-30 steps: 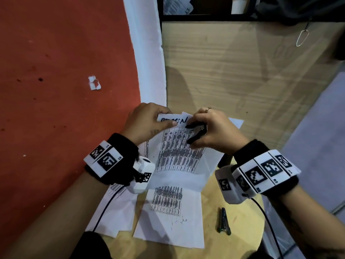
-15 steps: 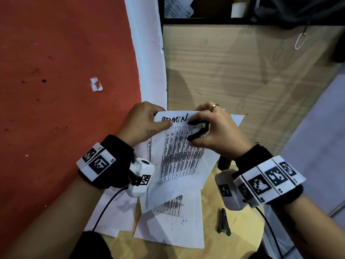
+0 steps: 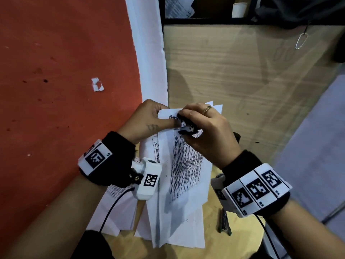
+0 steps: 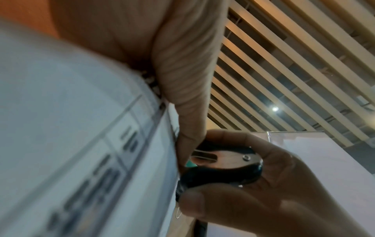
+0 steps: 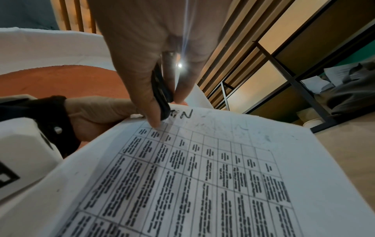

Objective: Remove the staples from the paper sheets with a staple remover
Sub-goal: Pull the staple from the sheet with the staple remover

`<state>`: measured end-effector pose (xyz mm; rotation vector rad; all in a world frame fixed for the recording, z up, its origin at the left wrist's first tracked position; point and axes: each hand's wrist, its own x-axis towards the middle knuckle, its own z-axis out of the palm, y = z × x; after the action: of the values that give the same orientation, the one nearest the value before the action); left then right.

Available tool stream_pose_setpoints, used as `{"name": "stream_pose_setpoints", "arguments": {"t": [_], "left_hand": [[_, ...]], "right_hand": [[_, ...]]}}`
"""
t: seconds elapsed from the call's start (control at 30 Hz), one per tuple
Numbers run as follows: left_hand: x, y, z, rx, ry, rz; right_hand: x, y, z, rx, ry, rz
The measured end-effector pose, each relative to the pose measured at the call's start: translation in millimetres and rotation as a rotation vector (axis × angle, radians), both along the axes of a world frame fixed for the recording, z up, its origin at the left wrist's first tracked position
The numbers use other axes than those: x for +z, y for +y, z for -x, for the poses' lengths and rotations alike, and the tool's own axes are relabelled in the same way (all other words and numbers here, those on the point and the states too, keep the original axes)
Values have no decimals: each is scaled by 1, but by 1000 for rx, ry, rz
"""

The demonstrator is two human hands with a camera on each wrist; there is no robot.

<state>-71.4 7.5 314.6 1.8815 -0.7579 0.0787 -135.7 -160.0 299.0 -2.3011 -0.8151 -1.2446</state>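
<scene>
Where papers (image 3: 179, 227) lie: wooden table (image 3: 240, 238).

matt paper sheets (image 3: 186, 165); glossy staple remover (image 4: 223, 168)

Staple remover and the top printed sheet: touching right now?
Touching. The right wrist view shows the staple remover, gripped by the right hand, with its tip pressed onto the printed sheet.

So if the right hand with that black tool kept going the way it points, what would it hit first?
Probably the left hand's thumb pinching the held paper sheets; the staple remover in the right hand already sits beside it. Depth is unclear.
</scene>
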Motion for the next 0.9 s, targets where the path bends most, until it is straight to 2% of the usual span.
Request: {"name": "stream_pose_setpoints", "arguments": {"t": [0.27, 0.9], "left_hand": [[3, -3, 5, -24, 8, 13], [5, -3, 15, -143, 158, 101]], "right_hand": [[0, 0, 0, -20, -32, 2], [-2, 2, 2, -115, -62, 42]]}}
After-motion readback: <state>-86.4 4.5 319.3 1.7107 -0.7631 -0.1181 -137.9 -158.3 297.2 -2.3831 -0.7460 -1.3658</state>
